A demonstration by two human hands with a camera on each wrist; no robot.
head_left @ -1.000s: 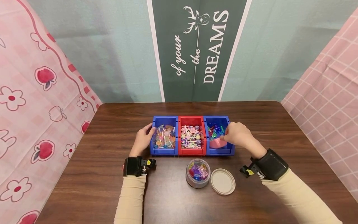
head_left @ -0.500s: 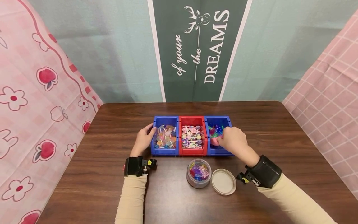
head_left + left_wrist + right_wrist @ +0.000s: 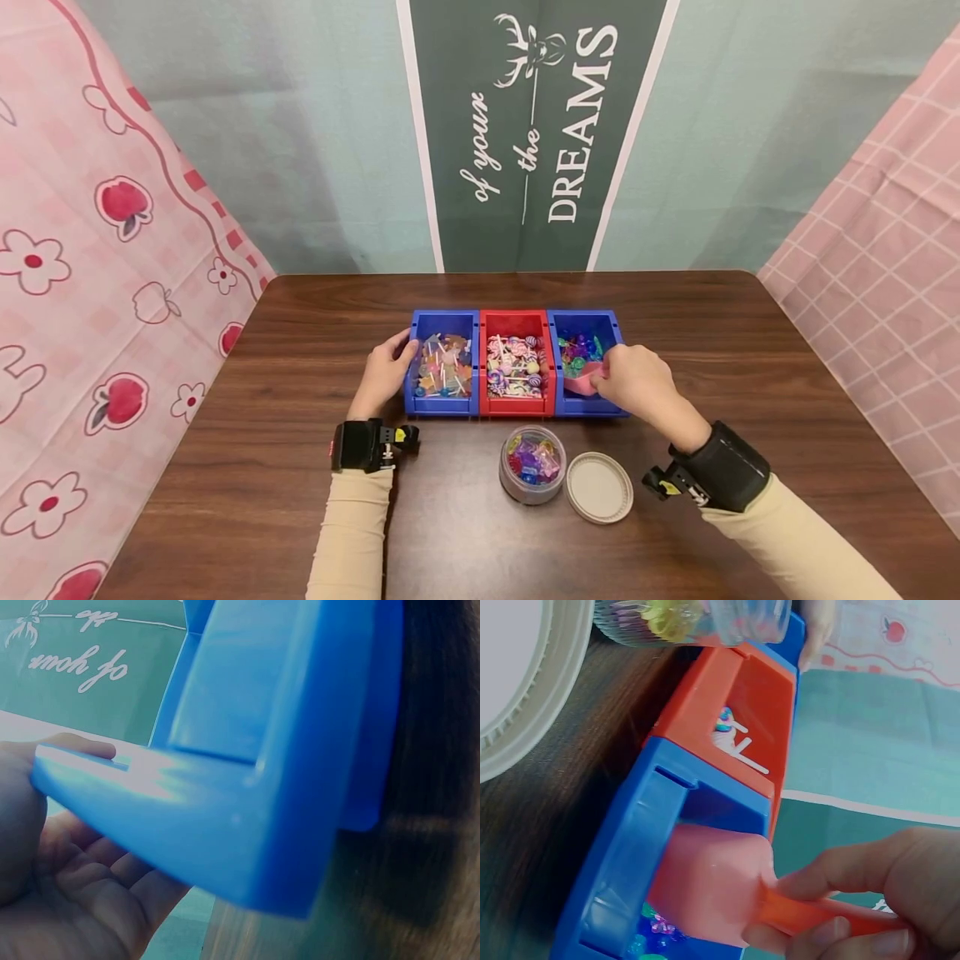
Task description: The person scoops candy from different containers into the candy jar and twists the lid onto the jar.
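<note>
My right hand [image 3: 637, 379] grips the handle of a pink scoop [image 3: 712, 881], its thumb and fingers around it in the right wrist view. The scoop's bowl dips into the right blue bin [image 3: 588, 407], beside shiny coloured beads [image 3: 579, 348]. At the other end of the row, my left hand [image 3: 384, 371] holds the outer side wall of the left blue bin [image 3: 225, 817], thumb over the rim and fingers beneath it. That bin contains small clear and amber pieces with white sticks [image 3: 446, 367]. Between the two stands a red bin [image 3: 516, 407] of tiny lollipop pieces [image 3: 513, 367].
In front of the bins stands a clear round jar [image 3: 532, 492] with colourful translucent pieces inside. A white lid [image 3: 600, 488] lies flat to its right on the brown wooden table [image 3: 465, 542]. Patterned cloths hang at the back and both sides.
The right hand and scoop dipped left and lower into the right bin, then shifted slightly back to the right. My left hand stays on the left bin.
</note>
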